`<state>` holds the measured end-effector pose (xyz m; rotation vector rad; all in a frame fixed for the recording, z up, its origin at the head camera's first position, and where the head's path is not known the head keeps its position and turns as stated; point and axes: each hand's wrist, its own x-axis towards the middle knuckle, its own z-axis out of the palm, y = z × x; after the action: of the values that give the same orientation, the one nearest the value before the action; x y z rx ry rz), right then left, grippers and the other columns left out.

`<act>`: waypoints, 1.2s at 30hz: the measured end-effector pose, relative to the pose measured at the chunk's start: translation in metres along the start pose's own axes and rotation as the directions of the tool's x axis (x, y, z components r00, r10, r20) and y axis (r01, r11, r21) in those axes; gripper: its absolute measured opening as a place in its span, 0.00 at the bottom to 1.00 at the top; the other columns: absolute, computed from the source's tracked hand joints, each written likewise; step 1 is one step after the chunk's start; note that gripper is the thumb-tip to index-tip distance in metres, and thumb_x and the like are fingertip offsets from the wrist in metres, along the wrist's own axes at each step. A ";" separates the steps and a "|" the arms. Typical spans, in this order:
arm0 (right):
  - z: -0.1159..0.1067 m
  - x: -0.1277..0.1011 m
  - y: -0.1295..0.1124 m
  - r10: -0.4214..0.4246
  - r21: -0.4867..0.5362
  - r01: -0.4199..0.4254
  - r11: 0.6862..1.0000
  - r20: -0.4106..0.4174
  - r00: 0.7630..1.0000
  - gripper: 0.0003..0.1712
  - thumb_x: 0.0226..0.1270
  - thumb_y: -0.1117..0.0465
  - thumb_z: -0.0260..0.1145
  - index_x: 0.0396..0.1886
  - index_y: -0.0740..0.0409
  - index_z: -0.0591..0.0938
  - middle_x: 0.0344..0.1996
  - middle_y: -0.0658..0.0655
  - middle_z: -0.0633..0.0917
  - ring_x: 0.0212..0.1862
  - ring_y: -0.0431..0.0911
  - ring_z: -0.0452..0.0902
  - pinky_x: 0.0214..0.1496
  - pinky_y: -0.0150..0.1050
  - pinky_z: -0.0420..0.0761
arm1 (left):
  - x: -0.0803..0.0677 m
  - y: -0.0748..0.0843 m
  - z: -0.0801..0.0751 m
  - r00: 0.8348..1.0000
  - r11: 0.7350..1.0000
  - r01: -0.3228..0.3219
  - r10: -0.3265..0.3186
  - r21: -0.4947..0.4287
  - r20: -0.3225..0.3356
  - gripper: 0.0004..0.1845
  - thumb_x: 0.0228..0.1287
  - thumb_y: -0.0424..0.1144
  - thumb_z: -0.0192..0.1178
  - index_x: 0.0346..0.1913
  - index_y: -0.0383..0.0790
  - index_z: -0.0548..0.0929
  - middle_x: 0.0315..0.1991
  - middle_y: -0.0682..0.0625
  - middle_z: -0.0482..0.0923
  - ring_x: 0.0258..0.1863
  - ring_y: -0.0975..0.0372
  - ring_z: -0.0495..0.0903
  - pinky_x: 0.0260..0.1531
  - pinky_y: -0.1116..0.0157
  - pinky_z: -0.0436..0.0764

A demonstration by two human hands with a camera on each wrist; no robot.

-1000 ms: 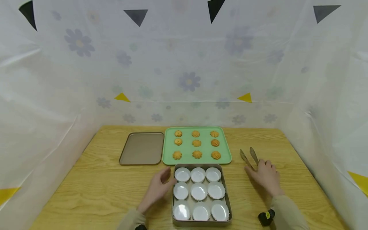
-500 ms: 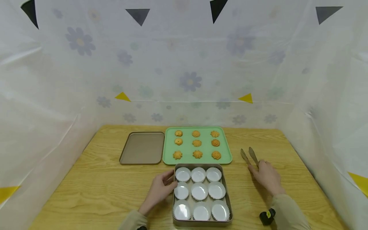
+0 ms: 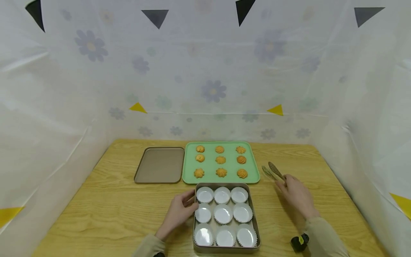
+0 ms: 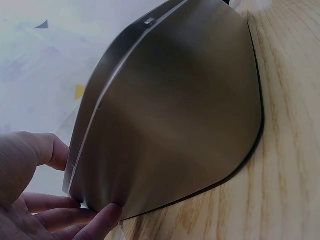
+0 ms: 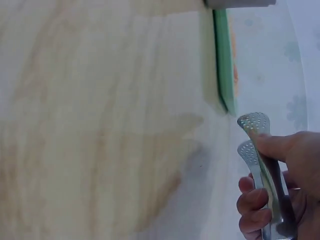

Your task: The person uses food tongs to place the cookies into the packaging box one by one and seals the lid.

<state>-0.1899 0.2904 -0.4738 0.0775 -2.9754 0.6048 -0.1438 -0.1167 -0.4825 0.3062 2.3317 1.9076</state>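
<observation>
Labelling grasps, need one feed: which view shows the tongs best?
Right wrist: tongs close up, both perforated tips clear. Head shows them small, partly covered by the right grip; left wrist, not at all.

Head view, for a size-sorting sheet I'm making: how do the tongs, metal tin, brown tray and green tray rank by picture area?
Largest to smallest:
1. Metal tin, though nearness to the camera may enlarge it
2. Green tray
3. Brown tray
4. Tongs, partly covered by the right hand
</observation>
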 end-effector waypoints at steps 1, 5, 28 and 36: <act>-0.001 0.001 -0.002 -0.012 0.015 0.012 1.000 0.007 1.000 0.23 0.76 0.52 0.60 0.46 0.73 0.77 0.29 0.61 0.83 0.25 0.46 0.74 0.21 0.38 0.72 | 0.000 0.000 0.000 1.000 1.000 0.000 0.000 -0.002 0.001 0.30 0.62 0.27 0.61 0.66 0.15 0.68 0.65 0.23 0.70 0.62 0.34 0.76 0.59 0.57 0.84; -0.005 0.005 -0.012 -0.088 0.035 0.087 0.996 0.021 0.996 0.19 0.72 0.51 0.65 0.42 0.66 0.80 0.31 0.59 0.85 0.30 0.46 0.78 0.25 0.39 0.76 | 0.000 0.000 0.000 1.000 1.000 -0.002 0.002 -0.006 0.002 0.30 0.62 0.26 0.61 0.66 0.15 0.68 0.65 0.23 0.70 0.63 0.34 0.76 0.60 0.57 0.84; 0.002 0.030 -0.041 -0.237 0.096 0.222 0.970 0.198 0.951 0.14 0.69 0.50 0.68 0.30 0.54 0.80 0.21 0.48 0.77 0.23 0.39 0.67 0.22 0.31 0.68 | 0.003 -0.004 0.000 1.000 1.000 -0.016 0.015 0.009 0.020 0.30 0.62 0.27 0.59 0.66 0.16 0.68 0.65 0.22 0.70 0.63 0.33 0.75 0.60 0.58 0.83; 0.003 0.032 -0.048 -0.224 0.078 0.213 0.974 0.197 0.954 0.14 0.68 0.51 0.68 0.32 0.56 0.80 0.24 0.50 0.79 0.25 0.40 0.69 0.24 0.32 0.70 | 0.003 -0.003 0.001 1.000 1.000 -0.004 0.005 -0.007 0.011 0.30 0.62 0.27 0.59 0.66 0.17 0.68 0.65 0.23 0.70 0.63 0.33 0.75 0.60 0.58 0.84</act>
<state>-0.2184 0.2442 -0.4549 0.4963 -3.0822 0.6888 -0.1473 -0.1160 -0.4856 0.3205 2.3187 1.9111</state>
